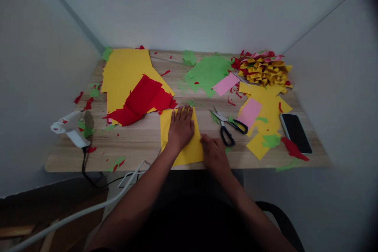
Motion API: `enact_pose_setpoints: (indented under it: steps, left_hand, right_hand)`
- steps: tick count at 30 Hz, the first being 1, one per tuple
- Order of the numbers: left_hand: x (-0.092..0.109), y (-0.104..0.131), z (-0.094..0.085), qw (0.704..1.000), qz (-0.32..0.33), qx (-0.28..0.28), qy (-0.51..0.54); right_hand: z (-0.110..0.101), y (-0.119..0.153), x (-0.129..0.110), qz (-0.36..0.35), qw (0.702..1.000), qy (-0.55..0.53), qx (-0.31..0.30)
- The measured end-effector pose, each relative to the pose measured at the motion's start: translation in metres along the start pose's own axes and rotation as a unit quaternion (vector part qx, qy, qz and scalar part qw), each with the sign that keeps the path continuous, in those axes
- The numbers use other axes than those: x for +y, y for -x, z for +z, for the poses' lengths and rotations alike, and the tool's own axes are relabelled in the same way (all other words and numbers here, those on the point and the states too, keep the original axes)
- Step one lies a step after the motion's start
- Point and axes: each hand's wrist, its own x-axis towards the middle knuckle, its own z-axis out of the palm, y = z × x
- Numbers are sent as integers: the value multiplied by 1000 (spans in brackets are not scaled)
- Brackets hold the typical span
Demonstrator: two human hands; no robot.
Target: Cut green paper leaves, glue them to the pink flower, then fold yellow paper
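Light wooden table (141, 141) set in a white corner, littered with paper scraps. Large yellow paper sheet (124, 73) lies at the back left, with a crumpled red paper piece (141, 100) overlapping its near right part. Ragged green paper sheet (208, 73) at back centre, a small pink paper rectangle (226, 84) touching its right edge. Pile of folded yellow and red paper pieces (264, 69) at the back right corner. In front of the pile, loose yellow paper offcuts (270, 106) with another pink paper slip (249, 112) on top. Black smartphone (295, 132) lies screen up near the right edge. White glue gun (71, 128) sits at the left edge, its dark cord hanging off the front.

Small yellow paper sheet (183, 141) lies at the front centre edge of the table. Left hand (180, 126) is spread open, palm flat, pressing down on the sheet's upper half. Right hand (214, 153) rests at the sheet's right edge, fingers curled down with fingertips touching the paper edge; holds nothing. Hands sit close but apart. Black-handled scissors (228, 126) lie just right of the right hand, untouched, blades pointing back-left.
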Motion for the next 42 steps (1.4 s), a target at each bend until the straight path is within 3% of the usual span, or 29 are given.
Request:
enact_pose_setpoints:
  steps: [8,11,14,16,20,26,33,42]
  left_hand:
    - [0,0,-1,1000,10,18,7]
    - [1,1,-2,1000,10,18,7]
    - [1,2,-2,1000,14,21,5]
    - [0,2,-1,1000,17,23,5]
    - [0,2,-1,999,21,26,10]
    - [0,1,-2,999,16,25,18]
    - [-1,0,-1,999,15,26,13]
    - [-1,-1,-3,1000,11,-1,6]
  right_hand:
    - [-11,46,-8,-8,999,-42,29]
    - [-14,49,-6,46,993,-96,40]
    - [-12,31,-3,102,980,-164,57]
    - [-7,9,-2,94,979,-175,45]
    - [9,-49,2,5,998,-58,25]
    - [30,-118,14,-22,996,83,10]
    - [34,-125,17,-24,992,119,32]
    - [27,-115,12,-19,995,102,-1]
